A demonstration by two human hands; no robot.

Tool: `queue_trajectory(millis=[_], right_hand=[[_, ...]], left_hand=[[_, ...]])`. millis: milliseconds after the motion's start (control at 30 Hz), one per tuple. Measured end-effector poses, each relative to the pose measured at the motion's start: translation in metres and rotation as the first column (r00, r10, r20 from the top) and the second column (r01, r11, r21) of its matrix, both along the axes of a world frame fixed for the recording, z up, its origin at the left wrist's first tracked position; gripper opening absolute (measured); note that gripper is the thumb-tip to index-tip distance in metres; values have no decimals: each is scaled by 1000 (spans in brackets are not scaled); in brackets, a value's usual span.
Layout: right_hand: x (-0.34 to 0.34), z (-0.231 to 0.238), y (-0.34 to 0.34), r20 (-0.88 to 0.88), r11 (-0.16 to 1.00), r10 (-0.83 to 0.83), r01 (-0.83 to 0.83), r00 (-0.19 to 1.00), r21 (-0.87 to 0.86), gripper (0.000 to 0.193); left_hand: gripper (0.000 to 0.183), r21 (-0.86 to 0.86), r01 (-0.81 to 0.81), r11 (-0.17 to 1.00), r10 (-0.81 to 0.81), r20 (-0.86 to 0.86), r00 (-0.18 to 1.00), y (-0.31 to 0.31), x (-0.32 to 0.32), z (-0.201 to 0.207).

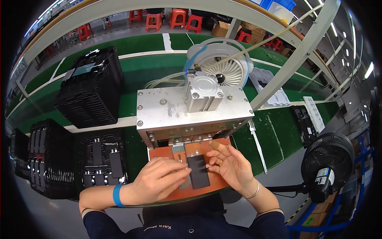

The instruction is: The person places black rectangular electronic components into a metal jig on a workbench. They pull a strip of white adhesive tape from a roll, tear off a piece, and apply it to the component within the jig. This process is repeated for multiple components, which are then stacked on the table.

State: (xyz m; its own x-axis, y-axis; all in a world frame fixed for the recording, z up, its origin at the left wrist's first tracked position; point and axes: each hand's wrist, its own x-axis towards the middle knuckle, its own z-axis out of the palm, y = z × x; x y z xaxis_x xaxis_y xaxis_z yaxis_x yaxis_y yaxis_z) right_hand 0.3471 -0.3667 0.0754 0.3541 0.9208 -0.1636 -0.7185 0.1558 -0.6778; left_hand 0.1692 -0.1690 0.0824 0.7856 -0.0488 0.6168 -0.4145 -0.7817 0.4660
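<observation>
A flat black block (198, 171), looking like a battery cell with two short silver tabs at its far end, lies on the orange board (219, 181) in front of a metal press (191, 107). My left hand (159, 179) has its fingers closed together, their tips at the block's left edge. On the other side, my right hand (232, 167) is half curled with its fingers apart. One lower fingertip comes up to the block's right edge, and another finger wears a tan covering. A slotted metal piece (179, 155) sits left of the block's tabs.
Left of the press is a black tray (105, 137) holding similar blocks, beside stacked trays (51, 155). A taller black tray stack (91, 87) stands behind. A white round fan (219, 63) is behind the press; a black fan (328, 163) is at right. A metal post (294, 59) rises behind.
</observation>
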Motion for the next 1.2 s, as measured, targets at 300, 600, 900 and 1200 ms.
queue_trajectory(millis=[300, 600, 900, 1200], right_hand=[[-57, 13, 5, 947, 966, -117, 188, -298, 178, 20], [-39, 26, 2, 922, 954, -232, 111, -310, 277, 17], [-22, 50, -23, 857, 880, -315, 211, -408, 425, 19], [21, 42, -53, 921, 916, -389, 91, -32, 390, 23]], left_hand=[[29, -668, 17, 744, -202, -201, 958, -20, 13, 23], [27, 149, 59, 987, -43, -109, 993, -14, 6, 41], [23, 559, -128, 819, -4, 227, 974, -50, 43, 77], [14, -358, -5, 934, -145, -391, 909, -57, 84, 88]])
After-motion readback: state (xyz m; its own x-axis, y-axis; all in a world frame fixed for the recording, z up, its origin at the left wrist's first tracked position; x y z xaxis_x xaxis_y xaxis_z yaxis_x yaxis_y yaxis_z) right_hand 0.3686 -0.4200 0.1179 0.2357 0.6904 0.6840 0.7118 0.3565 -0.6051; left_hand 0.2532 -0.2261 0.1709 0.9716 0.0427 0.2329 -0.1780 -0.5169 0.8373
